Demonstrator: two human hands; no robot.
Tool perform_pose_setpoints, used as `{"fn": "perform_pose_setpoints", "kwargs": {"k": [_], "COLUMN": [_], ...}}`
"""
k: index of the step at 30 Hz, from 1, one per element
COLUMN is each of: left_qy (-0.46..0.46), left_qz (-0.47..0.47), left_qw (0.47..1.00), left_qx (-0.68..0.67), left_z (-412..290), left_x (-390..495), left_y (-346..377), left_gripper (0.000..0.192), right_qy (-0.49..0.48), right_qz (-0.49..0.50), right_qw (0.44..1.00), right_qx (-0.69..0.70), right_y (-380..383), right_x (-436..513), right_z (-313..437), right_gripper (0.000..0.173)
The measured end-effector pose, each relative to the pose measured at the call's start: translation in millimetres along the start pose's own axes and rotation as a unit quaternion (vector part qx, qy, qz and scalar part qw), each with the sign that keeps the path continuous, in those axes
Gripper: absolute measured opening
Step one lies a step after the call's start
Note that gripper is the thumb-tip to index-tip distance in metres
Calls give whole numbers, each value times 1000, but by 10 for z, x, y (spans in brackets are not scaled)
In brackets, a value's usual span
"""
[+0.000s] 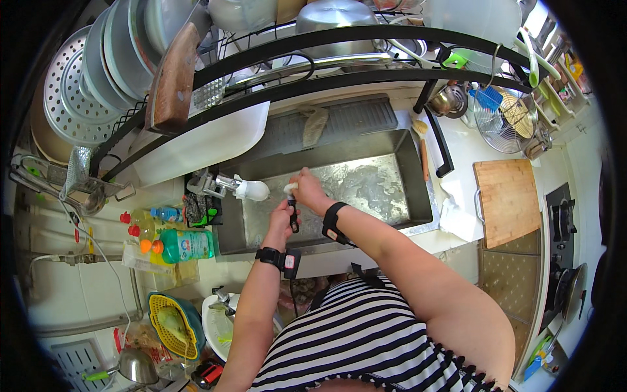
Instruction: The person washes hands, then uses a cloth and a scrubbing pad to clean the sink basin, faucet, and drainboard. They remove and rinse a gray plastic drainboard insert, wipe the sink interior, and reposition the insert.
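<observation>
Over the stainless steel sink [423, 196], my left hand [280, 223] grips the black handle [294, 220] of a small utensil. Its working end is hidden by my fingers, so I cannot tell its kind. My right hand [309, 188] is closed around something whitish [290, 187] at the handle's upper end, perhaps a sponge or cloth. Just left of both hands, a faucet with a white spout head [252, 190] reaches over the basin. The basin floor [372, 181] is wet and shiny.
A black dish rack [362, 74] spans above the sink, with a wooden-handled knife [171, 83] jutting out. Bottles, including a green detergent bottle [188, 245], stand at left. A wooden-handled brush [423, 152] lies on the right rim, with a cutting board [507, 201] farther right.
</observation>
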State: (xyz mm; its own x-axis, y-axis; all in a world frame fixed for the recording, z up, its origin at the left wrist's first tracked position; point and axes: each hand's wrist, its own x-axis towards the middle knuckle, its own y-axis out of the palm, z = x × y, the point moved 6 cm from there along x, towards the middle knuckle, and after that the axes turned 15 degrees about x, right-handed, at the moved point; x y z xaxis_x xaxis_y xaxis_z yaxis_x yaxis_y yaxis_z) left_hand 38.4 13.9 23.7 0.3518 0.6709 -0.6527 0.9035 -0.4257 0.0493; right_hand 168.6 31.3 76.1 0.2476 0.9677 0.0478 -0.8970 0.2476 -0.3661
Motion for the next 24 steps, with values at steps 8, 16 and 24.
{"fn": "perform_pose_setpoints", "kwargs": {"k": [8,16,24], "left_qy": [-25,-10,-18], "left_qz": [-74,-52,-63], "left_qw": [997,999,997], "left_qx": [-26,10,-31], "left_z": [-48,-56,-89], "left_x": [59,-8,-66], "left_y": [-137,-216,-132], "left_gripper": [25,27,28], "right_qy": [-29,3,-80], "right_qz": [-2,14,108], "right_qw": [1000,998,990], "right_qx": [-1,-60,-44], "right_y": [71,191,207], "right_x": [-97,109,-5], "right_z": [118,66,-2], "right_gripper": [19,22,31]}}
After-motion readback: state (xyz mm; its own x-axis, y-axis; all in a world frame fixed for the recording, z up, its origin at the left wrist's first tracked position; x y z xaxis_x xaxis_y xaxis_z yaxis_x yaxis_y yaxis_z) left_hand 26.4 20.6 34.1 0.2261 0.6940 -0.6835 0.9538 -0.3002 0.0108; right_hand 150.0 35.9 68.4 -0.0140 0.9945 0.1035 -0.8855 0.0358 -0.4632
